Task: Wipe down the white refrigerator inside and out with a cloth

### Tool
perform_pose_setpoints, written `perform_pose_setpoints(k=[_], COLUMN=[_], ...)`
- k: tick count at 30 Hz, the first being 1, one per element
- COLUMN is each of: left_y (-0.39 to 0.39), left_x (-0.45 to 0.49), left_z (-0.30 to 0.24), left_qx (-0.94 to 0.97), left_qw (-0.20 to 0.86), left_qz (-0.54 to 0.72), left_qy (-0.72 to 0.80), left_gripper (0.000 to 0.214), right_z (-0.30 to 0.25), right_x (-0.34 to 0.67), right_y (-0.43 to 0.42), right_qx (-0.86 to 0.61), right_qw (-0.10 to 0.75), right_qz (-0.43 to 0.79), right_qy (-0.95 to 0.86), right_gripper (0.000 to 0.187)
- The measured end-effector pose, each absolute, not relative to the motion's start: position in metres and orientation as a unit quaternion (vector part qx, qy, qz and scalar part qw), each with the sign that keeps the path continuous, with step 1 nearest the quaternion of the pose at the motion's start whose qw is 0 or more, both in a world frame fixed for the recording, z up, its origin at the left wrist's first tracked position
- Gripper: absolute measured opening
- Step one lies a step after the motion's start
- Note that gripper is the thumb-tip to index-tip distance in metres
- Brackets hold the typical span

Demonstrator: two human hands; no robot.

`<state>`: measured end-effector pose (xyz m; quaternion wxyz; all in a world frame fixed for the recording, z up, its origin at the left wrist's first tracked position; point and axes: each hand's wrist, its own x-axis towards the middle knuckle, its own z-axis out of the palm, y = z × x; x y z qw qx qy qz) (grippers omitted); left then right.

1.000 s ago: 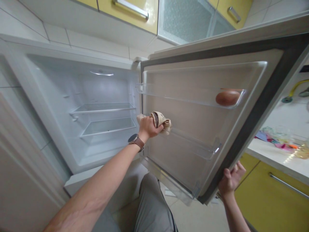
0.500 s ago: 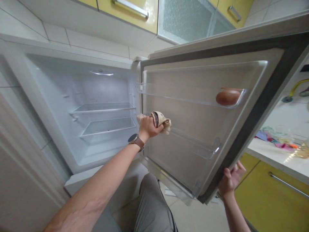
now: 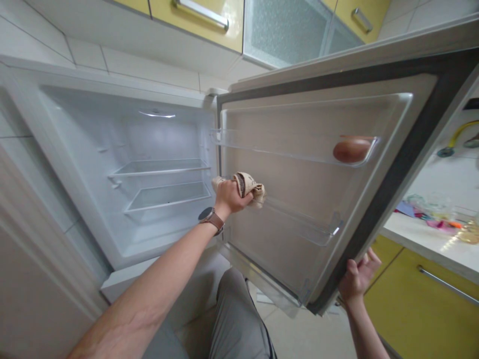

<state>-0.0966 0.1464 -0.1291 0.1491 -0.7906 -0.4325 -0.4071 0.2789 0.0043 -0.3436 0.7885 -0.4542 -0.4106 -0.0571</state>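
My left hand, with a watch on its wrist, is closed around a crumpled beige cloth with a dark patch. It holds the cloth at the hinge-side end of the lower clear door shelf. The fridge door stands wide, its inner face towards me. At the door's lower outer edge, my right hand grips the rim; some fingers are hidden behind it. A reddish-brown rounded object, perhaps an egg, sits at the outer end of the upper door shelf.
Left of the door is the lit fridge interior with glass shelves. Yellow cabinets hang above. To the right, a white counter carries several small items. My knee is below the door.
Hardly anything differs. Both hands, the cloth and the door keep their places; the view has shifted very slightly.
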Motion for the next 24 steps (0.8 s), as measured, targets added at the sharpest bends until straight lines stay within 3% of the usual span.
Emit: perform_pose_setpoints(k=[24], left_y=[0.1464], left_x=[-0.0962], left_z=[-0.1295], left_qx=[-0.79], left_qw=[0.152], left_qz=[-0.395], left_qy=[-0.443], left_gripper=[0.045], right_z=[-0.3456], right_x=[0.2797], right_y=[0.0058], right_qx=[-0.431], right_qw=[0.799], right_qz=[-0.054], right_qy=[-0.415], right_gripper=[0.082])
